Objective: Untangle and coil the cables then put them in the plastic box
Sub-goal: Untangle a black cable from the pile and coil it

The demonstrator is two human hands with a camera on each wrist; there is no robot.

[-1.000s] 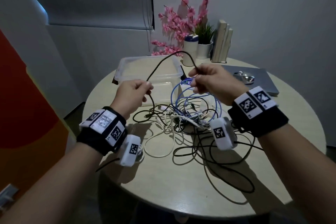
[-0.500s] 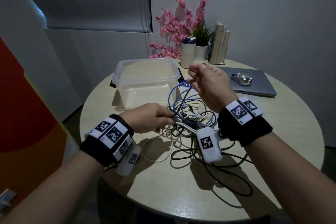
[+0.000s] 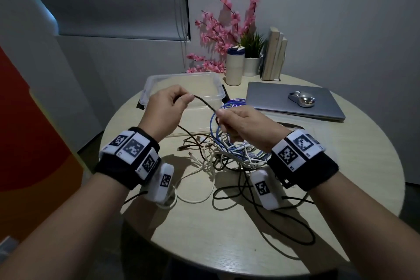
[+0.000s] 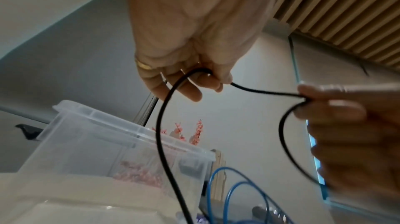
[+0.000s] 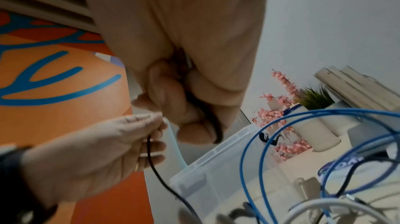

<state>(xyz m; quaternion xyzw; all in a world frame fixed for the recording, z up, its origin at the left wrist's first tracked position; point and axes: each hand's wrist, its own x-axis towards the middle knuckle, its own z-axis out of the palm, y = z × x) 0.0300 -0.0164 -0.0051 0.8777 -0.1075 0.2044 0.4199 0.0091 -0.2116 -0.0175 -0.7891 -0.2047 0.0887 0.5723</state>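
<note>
A black cable (image 3: 205,104) stretches between my two hands above the table. My left hand (image 3: 189,98) pinches one point of it in front of the clear plastic box (image 3: 148,85); in the left wrist view the cable (image 4: 160,125) loops down from that hand (image 4: 207,80). My right hand (image 3: 219,114) grips the cable a short way along, fingers curled round it (image 5: 216,130). Below the hands lies a tangle of black, white and blue cables (image 3: 227,154). A blue cable (image 5: 249,150) arcs up beside the box (image 5: 216,167), which holds no cable.
A closed laptop (image 3: 272,100) with a silver mouse (image 3: 302,99) lies at the back right of the round table (image 3: 341,188). A tumbler (image 3: 234,66), a potted plant (image 3: 252,59), pink flowers (image 3: 218,36) and books (image 3: 273,54) stand at the back.
My left hand rose from the tangle with the black cable. My right hand came down and closed on the same cable, so a short stretch now spans the hands.
</note>
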